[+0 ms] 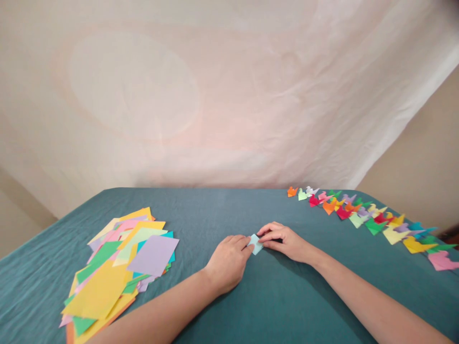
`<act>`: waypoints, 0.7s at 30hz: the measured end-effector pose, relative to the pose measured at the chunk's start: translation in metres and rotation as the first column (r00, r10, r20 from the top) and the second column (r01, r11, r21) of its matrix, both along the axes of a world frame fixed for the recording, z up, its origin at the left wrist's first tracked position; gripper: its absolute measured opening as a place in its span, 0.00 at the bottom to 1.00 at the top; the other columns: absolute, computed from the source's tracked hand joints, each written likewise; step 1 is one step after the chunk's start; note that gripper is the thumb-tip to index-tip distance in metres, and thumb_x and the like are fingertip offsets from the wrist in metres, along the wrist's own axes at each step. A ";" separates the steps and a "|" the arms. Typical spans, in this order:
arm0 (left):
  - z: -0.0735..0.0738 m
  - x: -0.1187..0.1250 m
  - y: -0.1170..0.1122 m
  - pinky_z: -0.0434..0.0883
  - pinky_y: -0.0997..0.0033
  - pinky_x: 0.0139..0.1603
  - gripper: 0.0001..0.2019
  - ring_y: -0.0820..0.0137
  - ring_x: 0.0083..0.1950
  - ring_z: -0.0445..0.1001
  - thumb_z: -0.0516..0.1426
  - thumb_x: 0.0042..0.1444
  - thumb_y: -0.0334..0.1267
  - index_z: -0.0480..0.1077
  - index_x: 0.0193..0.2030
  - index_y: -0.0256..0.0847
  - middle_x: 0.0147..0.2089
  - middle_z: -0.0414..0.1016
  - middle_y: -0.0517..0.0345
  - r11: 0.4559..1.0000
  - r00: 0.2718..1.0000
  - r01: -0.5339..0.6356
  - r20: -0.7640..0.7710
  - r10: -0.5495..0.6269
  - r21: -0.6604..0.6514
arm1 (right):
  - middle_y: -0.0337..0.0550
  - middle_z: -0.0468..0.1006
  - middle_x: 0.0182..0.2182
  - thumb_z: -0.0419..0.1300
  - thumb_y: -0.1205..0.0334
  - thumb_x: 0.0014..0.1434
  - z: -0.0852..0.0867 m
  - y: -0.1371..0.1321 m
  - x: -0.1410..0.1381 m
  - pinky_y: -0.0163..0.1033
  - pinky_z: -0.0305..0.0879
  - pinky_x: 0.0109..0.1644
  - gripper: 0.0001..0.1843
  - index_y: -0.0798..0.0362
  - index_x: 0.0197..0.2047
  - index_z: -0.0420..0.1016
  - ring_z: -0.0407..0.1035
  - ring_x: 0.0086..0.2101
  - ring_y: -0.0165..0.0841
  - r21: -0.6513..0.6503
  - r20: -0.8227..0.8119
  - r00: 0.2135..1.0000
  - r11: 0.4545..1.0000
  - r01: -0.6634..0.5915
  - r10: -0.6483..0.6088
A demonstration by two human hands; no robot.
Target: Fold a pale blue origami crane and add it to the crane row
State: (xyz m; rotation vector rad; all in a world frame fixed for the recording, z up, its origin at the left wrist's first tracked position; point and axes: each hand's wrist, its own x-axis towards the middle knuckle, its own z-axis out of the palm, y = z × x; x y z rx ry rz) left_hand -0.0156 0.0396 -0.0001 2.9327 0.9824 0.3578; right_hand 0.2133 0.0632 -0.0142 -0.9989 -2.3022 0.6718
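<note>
Pale-blue paper (255, 244) sits below frame center, its opposite edges pinched by our left hand (231, 260) and right hand (283, 240), seemingly for steadiness, with sheets (111, 282) lower left and paper birds (375, 226) right, apparently kept apart on the surface (218, 210).

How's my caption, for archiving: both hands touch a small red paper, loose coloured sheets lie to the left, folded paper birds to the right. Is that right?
Not quite: the head view shows the small paper is pale blue, not red. The left hand and right hand touch it, loose coloured sheets lie to the left, folded paper birds to the right.
</note>
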 end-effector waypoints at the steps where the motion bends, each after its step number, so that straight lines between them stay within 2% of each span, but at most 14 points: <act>1: 0.001 0.000 0.000 0.62 0.61 0.56 0.16 0.63 0.55 0.65 0.49 0.58 0.29 0.64 0.53 0.39 0.55 0.67 0.51 1.000 1.000 -0.001 0.002 0.001 -0.001 | 0.42 0.74 0.42 0.57 0.59 0.60 0.000 0.000 -0.001 0.43 0.59 0.50 0.09 0.46 0.41 0.77 0.66 0.43 0.34 0.018 0.005 1.000 1.000 0.004 -0.004; 10: 0.003 0.001 0.001 0.64 0.61 0.52 0.12 0.63 0.52 0.66 0.51 0.60 0.42 0.69 0.46 0.41 0.46 0.72 0.54 0.999 0.998 -0.032 0.061 0.033 -0.008 | 0.43 0.74 0.39 0.55 0.62 0.61 0.000 -0.006 -0.005 0.42 0.60 0.47 0.08 0.49 0.37 0.77 0.65 0.41 0.33 0.147 0.012 1.000 0.989 -0.004 0.003; 16: 0.000 -0.002 0.008 0.64 0.64 0.49 0.09 0.65 0.48 0.68 0.51 0.61 0.39 0.71 0.40 0.41 0.41 0.73 0.56 1.000 0.995 -0.030 0.093 0.029 0.007 | 0.42 0.75 0.35 0.54 0.64 0.61 0.004 -0.011 -0.011 0.41 0.60 0.45 0.08 0.51 0.36 0.75 0.66 0.38 0.32 0.172 0.031 0.999 0.985 -0.034 0.029; 21: -0.001 -0.004 0.010 0.64 0.65 0.47 0.09 0.66 0.46 0.69 0.49 0.61 0.34 0.71 0.40 0.40 0.39 0.73 0.55 1.000 0.996 -0.012 0.093 0.010 0.022 | 0.41 0.76 0.34 0.54 0.64 0.61 0.003 -0.013 -0.012 0.42 0.59 0.45 0.07 0.51 0.35 0.74 0.66 0.37 0.32 0.189 0.062 0.998 0.981 -0.036 0.025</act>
